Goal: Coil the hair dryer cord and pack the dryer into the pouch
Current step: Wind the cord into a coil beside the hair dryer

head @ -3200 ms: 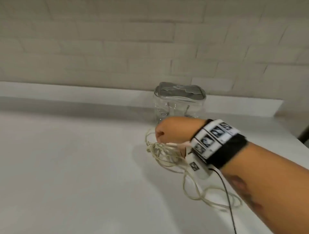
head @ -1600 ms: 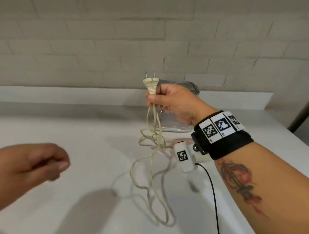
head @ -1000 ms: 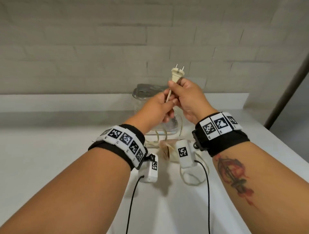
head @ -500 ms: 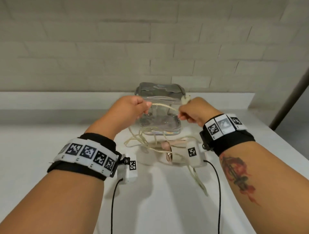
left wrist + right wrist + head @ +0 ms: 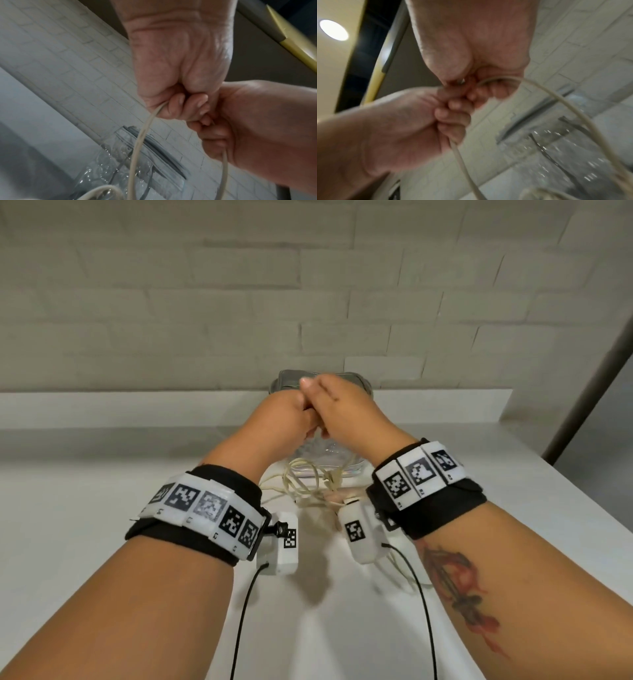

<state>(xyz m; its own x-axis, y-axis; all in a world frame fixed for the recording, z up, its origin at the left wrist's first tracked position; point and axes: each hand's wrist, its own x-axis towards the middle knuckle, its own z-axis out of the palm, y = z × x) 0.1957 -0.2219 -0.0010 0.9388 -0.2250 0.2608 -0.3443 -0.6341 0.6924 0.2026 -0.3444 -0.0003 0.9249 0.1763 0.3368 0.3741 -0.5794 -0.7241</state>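
Observation:
My left hand [image 5: 291,419] and right hand [image 5: 334,409] are pressed together above the table, in front of the clear pouch [image 5: 363,390] with its grey zipper top. Both fists grip the cream cord [image 5: 139,138], which hangs from them as a loop; the right wrist view shows the same cord [image 5: 563,106] arching out of my right fist. The rest of the cord [image 5: 301,481] lies tangled on the white table [image 5: 102,491]. A pinkish part of the hair dryer [image 5: 337,497] shows below the hands, mostly hidden by my right wrist. The plug is hidden.
A pale brick wall [image 5: 205,302] and a raised ledge [image 5: 102,405] run along the back of the table. The table's right edge [image 5: 582,501] falls away, and a dark pole [image 5: 589,392] slants beside it. Black cables [image 5: 239,628] trail from my wrist cameras.
Half a second ago my hands were apart with a length of cord stretched between them. They have come together, and that length now hangs as a loop.

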